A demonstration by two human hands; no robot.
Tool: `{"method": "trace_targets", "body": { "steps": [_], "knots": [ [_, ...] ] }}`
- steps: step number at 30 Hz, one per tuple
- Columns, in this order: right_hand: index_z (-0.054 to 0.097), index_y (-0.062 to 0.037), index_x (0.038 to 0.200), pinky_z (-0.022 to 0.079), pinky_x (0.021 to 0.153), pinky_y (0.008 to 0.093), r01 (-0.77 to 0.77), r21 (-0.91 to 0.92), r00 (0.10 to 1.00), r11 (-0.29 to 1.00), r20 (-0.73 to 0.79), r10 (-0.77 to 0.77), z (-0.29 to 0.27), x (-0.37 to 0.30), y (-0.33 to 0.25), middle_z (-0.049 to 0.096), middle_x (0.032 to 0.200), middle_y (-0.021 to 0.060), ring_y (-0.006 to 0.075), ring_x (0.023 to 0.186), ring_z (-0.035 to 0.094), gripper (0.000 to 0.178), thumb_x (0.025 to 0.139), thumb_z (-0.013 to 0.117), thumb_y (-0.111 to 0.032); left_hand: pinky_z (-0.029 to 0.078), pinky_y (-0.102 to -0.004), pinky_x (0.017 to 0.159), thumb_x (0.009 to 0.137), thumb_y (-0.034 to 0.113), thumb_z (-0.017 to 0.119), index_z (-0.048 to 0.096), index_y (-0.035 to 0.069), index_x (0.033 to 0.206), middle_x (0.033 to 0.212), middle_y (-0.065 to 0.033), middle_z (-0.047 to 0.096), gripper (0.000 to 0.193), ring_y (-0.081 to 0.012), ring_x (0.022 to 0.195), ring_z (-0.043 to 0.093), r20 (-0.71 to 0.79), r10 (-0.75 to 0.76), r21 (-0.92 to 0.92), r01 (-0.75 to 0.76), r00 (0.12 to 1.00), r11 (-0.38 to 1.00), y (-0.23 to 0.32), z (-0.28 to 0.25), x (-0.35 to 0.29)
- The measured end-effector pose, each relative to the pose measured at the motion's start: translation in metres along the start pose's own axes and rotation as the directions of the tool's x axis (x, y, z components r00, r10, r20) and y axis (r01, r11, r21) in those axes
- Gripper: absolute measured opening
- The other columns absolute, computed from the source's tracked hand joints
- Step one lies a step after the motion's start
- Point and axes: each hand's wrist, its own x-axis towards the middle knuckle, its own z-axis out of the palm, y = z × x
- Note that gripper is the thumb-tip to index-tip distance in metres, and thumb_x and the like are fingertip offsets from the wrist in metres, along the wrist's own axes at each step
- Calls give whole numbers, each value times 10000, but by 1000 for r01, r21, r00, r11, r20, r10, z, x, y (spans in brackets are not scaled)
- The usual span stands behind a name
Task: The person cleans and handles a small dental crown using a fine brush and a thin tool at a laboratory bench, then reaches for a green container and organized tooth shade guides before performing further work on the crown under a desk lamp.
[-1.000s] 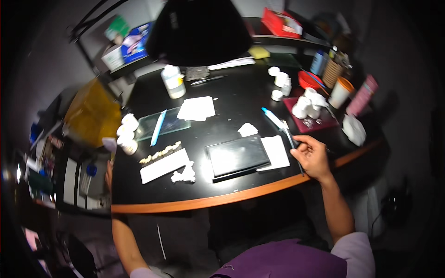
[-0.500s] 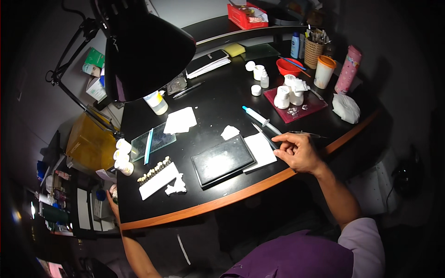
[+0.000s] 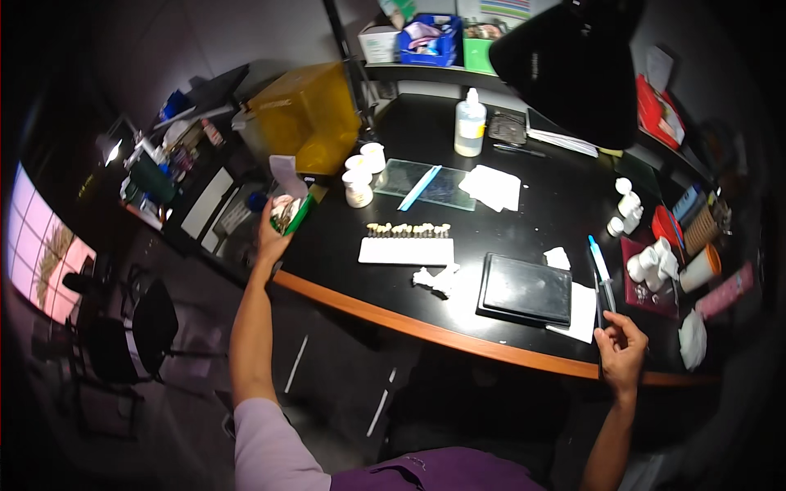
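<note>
My left hand is stretched out past the left end of the black desk and grips a small packet with a green edge. My right hand rests at the desk's front edge on the right, fingers curled around a thin dark tool that points up toward a blue-tipped syringe. Between the hands lie a white strip carrying a row of small tooth-like pieces, a crumpled tissue and a black flat pad on white paper.
A yellow bin stands at the desk's left end beside three small white jars. A glass slab with a blue stick, a white bottle, a black lamp shade and cluttered containers at the right fill the back.
My view has swung left. My left hand, low at the desk's left end before, now holds up a packet. The right hand stays at the front edge with the tool.
</note>
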Motion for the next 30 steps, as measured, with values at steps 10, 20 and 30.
{"method": "trace_targets", "body": {
  "steps": [10,20,30],
  "knots": [
    [766,-6,1038,407,523,254,123,-149,992,981,10,-123,11,20,-21,607,727,25,85,566,505,245,797,803,-26,396,-382,1185,639,-116,833,296,100,1650,1580,-156,471,1165,-286,1421,488,76,-189,-163,199,979,966,-7,-55,5],
    [764,-39,1076,492,580,353,108,-178,994,978,38,-103,-9,11,-14,635,759,66,215,623,624,234,854,782,-111,443,-376,1114,733,-176,701,350,151,1644,1570,-153,488,1030,-289,1358,547,154,-261,-315,298,953,901,147,-133,10],
    [763,-21,1061,588,687,398,222,-148,975,964,41,-218,-6,9,-6,678,862,109,282,759,724,219,861,776,-109,479,-380,1099,694,-97,737,351,52,1624,1443,-184,586,1018,-290,1263,620,401,-120,-382,285,908,879,339,-102,-27]
  ]
}}
